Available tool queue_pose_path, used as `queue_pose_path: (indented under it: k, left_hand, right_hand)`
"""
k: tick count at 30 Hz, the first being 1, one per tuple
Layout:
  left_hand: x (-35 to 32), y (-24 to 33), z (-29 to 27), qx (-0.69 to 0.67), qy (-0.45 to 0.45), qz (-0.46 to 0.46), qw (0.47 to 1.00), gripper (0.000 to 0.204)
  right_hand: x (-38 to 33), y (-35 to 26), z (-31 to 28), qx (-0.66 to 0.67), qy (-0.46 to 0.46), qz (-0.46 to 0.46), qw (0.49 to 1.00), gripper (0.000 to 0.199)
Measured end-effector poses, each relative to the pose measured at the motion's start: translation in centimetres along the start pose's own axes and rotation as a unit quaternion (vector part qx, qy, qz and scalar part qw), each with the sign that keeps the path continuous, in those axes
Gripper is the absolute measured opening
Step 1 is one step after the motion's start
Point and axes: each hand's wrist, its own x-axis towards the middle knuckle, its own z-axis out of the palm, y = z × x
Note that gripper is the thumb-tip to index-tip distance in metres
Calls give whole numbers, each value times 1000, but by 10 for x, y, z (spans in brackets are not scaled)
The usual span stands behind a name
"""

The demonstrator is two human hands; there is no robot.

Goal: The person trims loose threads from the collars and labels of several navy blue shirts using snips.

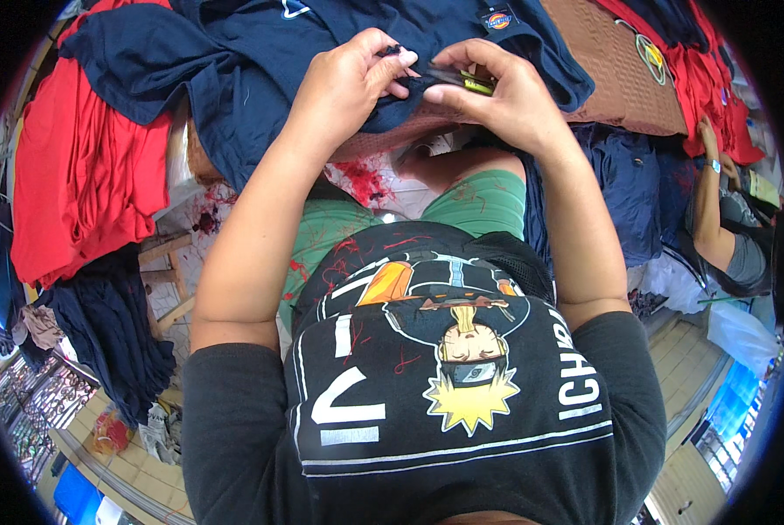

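I am pinching a fold of the navy garment (pixel 261 52) between the thumb and fingers of my left hand (pixel 348 83), lifting a small tuft of fabric so its edge stands up where I can get at it. My right hand (pixel 505 101), just beside it at three o'clock, is closing around a small thread snipper with a yellow-green handle (pixel 475 84), its tip pointing at the pinched spot; the two hands are nearly touching over the cloth. The garment is lying spread at twelve o'clock, draped over the front edge of a brown woven mat (pixel 619 79), so it is hanging toward my lap and staying taut under my grip.

Counting: one snipper, one garment in hand. At nine o'clock one stack of red garments (pixel 86 175) is sitting under more navy cloth, and one dark heap (pixel 112 332) is hanging below it at eight o'clock. More red pieces (pixel 707 79) are lying at two o'clock. At three o'clock another person's forearm (pixel 702 201), wearing a wristwatch, is reaching toward that pile.
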Motion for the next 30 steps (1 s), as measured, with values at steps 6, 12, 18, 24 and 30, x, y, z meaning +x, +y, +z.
queue_pose_path:
  k: [6, 12, 18, 24, 30]
  left_hand:
    - [-10, 21, -1, 86, 77, 45, 992, 19]
    - [-14, 26, -1, 41, 78, 24, 996, 19]
    - [-16, 31, -1, 62, 65, 38, 995, 17]
    - [-16, 32, -1, 87, 64, 62, 992, 16]
    - [-16, 33, 1, 96, 57, 84, 990, 16]
  right_hand:
    - [-6, 4, 24, 8, 77, 28, 997, 32]
    - [-9, -13, 13, -22, 40, 22, 999, 29]
    - [-8, -20, -15, -60, 19, -65, 996, 34]
    - [-6, -22, -23, -127, -5, -131, 983, 26]
    - [-5, -28, -17, -130, -13, -121, 984, 22]
